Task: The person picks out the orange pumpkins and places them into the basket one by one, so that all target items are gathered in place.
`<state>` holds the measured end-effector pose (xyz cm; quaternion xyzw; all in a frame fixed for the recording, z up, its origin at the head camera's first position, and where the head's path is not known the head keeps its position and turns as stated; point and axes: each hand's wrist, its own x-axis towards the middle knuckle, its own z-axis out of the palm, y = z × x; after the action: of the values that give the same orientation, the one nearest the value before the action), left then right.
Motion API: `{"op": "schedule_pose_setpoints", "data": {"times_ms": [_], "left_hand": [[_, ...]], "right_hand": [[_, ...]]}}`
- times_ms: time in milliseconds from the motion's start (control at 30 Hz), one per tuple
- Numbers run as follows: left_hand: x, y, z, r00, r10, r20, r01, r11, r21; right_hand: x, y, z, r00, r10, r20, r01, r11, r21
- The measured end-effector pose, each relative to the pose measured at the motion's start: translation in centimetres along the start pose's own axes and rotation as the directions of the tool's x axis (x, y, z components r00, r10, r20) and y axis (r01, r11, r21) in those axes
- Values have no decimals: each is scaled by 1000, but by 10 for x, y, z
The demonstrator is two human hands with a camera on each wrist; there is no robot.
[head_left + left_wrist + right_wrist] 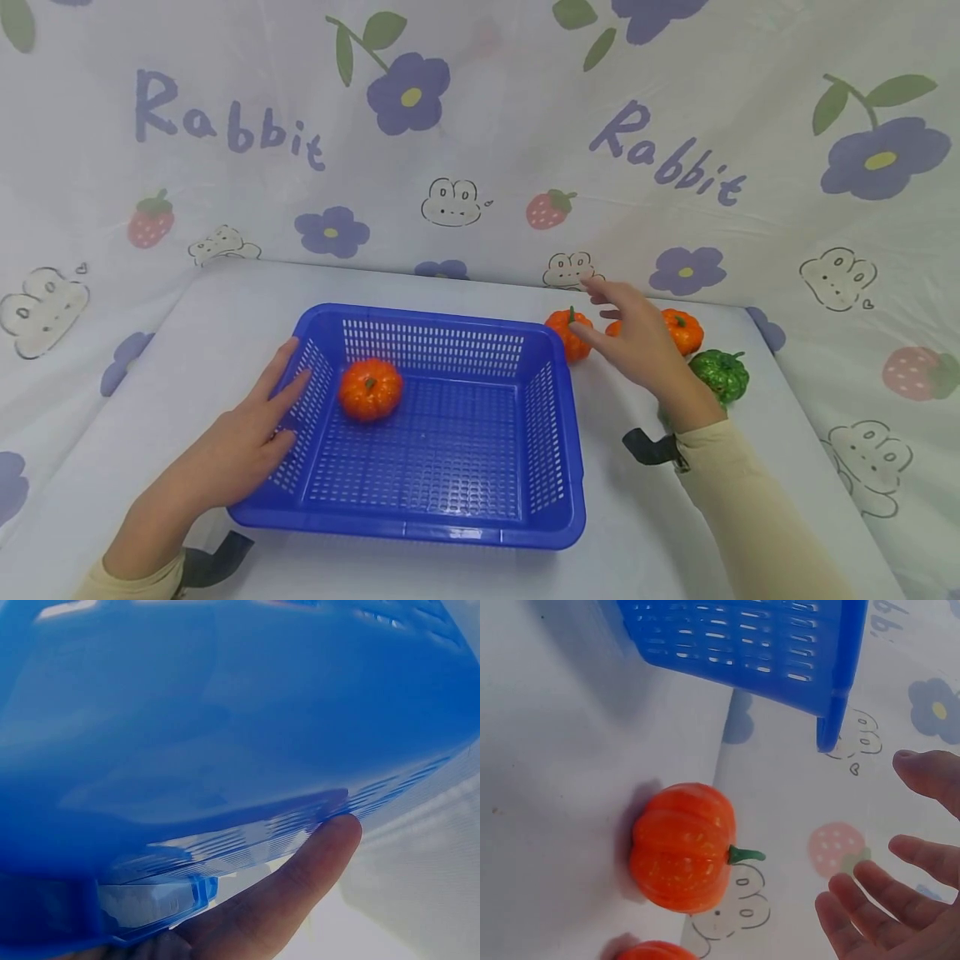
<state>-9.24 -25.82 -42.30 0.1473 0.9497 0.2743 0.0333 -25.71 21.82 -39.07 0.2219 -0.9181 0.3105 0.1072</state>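
A blue plastic basket with slotted walls stands on the table, holding one orange toy pumpkin near its left wall. My left hand grips the basket's left rim, and in the left wrist view a finger lies against the outer wall. To the right of the basket, my right hand is held up with fingers spread and holds nothing. Just left of it, a second orange pumpkin with a green stem sits by the basket's far right corner. Another orange pumpkin is partly cut off in the right wrist view.
Past my right hand are an orange pumpkin and a green one, with more green partly hidden behind the wrist. A white cloth printed with rabbits, flowers and strawberries hangs behind the white table.
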Motion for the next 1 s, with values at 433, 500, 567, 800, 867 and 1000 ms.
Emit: {"op": "schedule_pose_setpoints", "data": {"times_ms": [433, 500, 567, 800, 867, 1000], "left_hand": [[0, 0, 0, 1000, -6, 2, 6, 1000, -2], [0, 0, 1, 1000, -7, 4, 7, 1000, -3], [1, 0, 1, 1000, -8, 4, 8, 1000, -2], [0, 0, 0, 1000, -6, 0, 6, 1000, -3], [0, 0, 0, 1000, -5, 0, 5, 1000, -4], [0, 0, 0, 1000, 0, -1, 0, 1000, -4]], "right_hand": [[0, 13, 10, 999, 48, -3, -48, 998, 30], [-1, 16, 12, 999, 50, -3, -50, 998, 29], [-1, 18, 13, 999, 53, -4, -53, 998, 27], [-1, 24, 19, 996, 89, -1, -89, 995, 34], [-1, 26, 21, 995, 103, 8, -103, 994, 30], [-2, 28, 24, 993, 120, 23, -120, 992, 25]]}}
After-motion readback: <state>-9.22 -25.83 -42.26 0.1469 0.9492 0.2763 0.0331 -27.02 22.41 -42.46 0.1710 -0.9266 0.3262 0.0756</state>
